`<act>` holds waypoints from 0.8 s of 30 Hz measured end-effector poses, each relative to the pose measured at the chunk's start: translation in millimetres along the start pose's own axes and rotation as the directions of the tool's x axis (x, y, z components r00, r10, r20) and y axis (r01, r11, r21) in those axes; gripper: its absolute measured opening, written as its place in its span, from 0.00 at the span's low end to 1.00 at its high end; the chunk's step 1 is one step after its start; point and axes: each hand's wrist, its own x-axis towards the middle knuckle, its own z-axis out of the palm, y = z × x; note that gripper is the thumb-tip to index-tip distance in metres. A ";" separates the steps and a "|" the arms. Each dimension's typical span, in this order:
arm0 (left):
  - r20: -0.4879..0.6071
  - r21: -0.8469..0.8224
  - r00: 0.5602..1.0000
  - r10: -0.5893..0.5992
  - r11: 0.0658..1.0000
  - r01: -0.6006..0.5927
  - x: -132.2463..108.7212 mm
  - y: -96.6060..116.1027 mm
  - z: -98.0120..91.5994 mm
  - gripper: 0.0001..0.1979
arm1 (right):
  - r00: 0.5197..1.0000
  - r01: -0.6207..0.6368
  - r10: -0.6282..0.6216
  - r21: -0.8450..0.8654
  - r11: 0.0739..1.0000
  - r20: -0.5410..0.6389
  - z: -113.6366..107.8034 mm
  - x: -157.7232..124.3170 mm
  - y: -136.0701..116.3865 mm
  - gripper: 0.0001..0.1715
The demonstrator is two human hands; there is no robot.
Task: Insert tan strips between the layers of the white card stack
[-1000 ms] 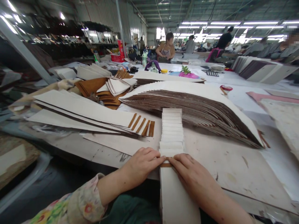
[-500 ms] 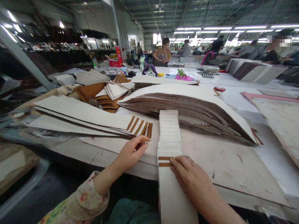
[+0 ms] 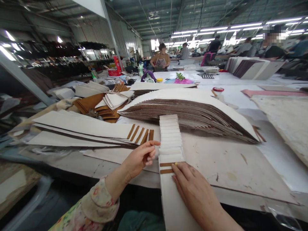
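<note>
My right hand [image 3: 196, 186] lies flat on a long white panel [image 3: 174, 205], its fingertips touching the right ends of two narrow brown strips [image 3: 165, 168]. These strips run side by side across the panel. Beyond them, a row of overlapping white panel ends [image 3: 169, 131] steps back toward the large stack. My left hand [image 3: 141, 157] hovers just left of the panel, index finger stretched out toward its edge and the other fingers loosely curled. Nothing shows in its grasp. Several more brown strips [image 3: 139, 134] rest on the ends of the white panels [image 3: 84, 125] to the left.
A tall bowed stack of white, brown-edged sheets [image 3: 192, 96] stands behind the panels. Brown pieces [image 3: 108, 112] are piled at the back left. A red round tape roll [image 3: 218, 89] sits farther back. Across the table, a person [image 3: 160, 59] wears an apron.
My left hand has moved right, from beside the brown strips on the left toward the white panel, and its index finger has straightened. My right hand stays on the panel. The view has shifted slightly.
</note>
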 end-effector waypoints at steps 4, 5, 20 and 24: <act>-0.003 -0.063 1.000 -0.011 0.998 0.011 -0.6 0.0 4.0 0.11 | 1.000 0.011 -0.011 0.012 1.000 -0.019 1.2 -1.4 0.9 0.16; -0.011 -0.049 1.000 -0.004 0.999 0.004 -0.6 -0.3 5.1 0.11 | 1.000 0.012 -0.012 0.017 1.000 -0.016 1.5 -1.9 1.0 0.16; -0.022 0.820 0.996 0.081 0.572 -0.028 0.9 -4.2 -6.0 0.13 | 0.999 -0.049 0.049 0.053 0.997 -0.002 4.2 -4.7 -0.5 0.16; 0.033 0.887 0.988 0.148 0.451 -0.097 6.2 -3.9 3.5 0.10 | 0.999 -0.054 0.054 0.046 0.997 0.003 3.0 -6.2 -1.1 0.15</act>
